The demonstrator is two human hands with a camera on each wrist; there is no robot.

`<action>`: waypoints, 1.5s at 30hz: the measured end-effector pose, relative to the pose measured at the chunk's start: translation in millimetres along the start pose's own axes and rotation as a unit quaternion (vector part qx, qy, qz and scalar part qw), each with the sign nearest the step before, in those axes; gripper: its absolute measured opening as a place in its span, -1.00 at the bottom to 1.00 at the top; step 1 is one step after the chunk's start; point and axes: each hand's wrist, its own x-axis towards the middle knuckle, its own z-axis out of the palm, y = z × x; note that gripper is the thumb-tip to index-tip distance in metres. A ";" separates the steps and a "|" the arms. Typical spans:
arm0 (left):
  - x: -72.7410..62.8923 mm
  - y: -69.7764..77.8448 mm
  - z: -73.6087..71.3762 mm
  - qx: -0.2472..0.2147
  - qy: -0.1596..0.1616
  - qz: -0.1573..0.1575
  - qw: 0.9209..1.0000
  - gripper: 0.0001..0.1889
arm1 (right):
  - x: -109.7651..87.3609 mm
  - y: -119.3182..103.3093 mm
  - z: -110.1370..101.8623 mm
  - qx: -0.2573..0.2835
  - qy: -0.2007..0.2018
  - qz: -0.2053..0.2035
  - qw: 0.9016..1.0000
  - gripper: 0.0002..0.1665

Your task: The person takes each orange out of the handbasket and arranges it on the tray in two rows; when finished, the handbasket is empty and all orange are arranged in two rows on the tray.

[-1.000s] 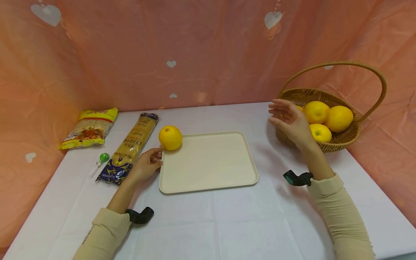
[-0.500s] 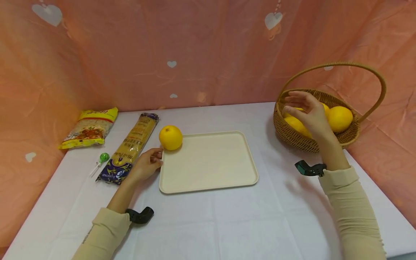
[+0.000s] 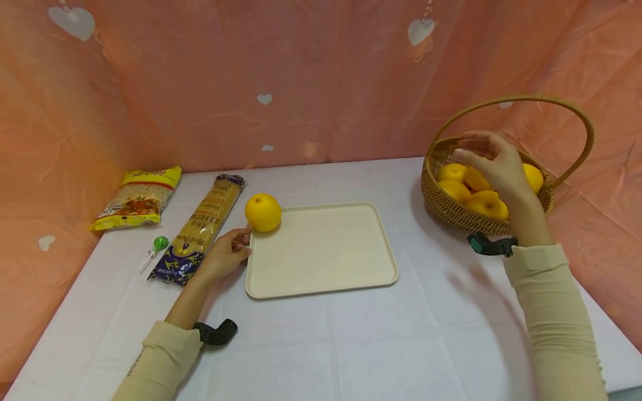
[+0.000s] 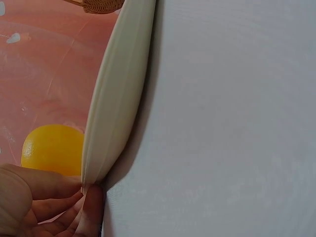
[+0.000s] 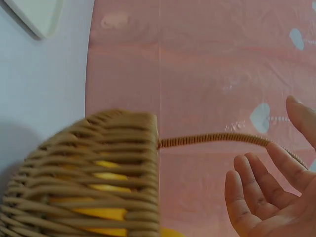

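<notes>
Right hand (image 3: 496, 164): moved right since a second ago, now above the basket (image 3: 446, 214); spread wide between thumb and fingers.
Left hand (image 3: 227, 258): pinching the tray (image 3: 326, 250) by its rim.
Lone yellow fruit (image 3: 263, 212): at tray corner, just beyond left hand.
Basket fruit (image 3: 483, 203): below right hand.

The head view looks forward and down over the white-clothed table (image 3: 381, 345) from its near side. Both wrist views sit close, rolled sideways, the left skimming the cream tray (image 4: 116, 89), the right facing the wicker basket (image 5: 140, 143); they share tray, basket and pink backdrop (image 5: 207, 59).
</notes>
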 end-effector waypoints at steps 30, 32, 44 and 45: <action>0.5 -3.2 -0.8 -0.007 -0.005 0.003 1.000 -0.50 | 36.6 14.1 -37.7 -0.015 0.061 0.129 0.990 -0.61; 0.5 -3.5 -0.6 -0.007 -0.006 0.003 1.000 -0.50 | 36.7 16.7 -38.4 -0.038 0.059 0.131 0.989 -0.57; -0.8 -2.4 -1.0 0.003 -0.001 -0.007 1.000 -0.50 | 31.6 29.9 -41.2 -0.198 -0.061 0.145 0.968 -0.09; -0.8 -2.4 -1.2 0.003 -0.001 -0.007 1.000 -0.50 | 30.8 30.1 -40.3 -0.205 -0.075 0.148 0.965 -0.05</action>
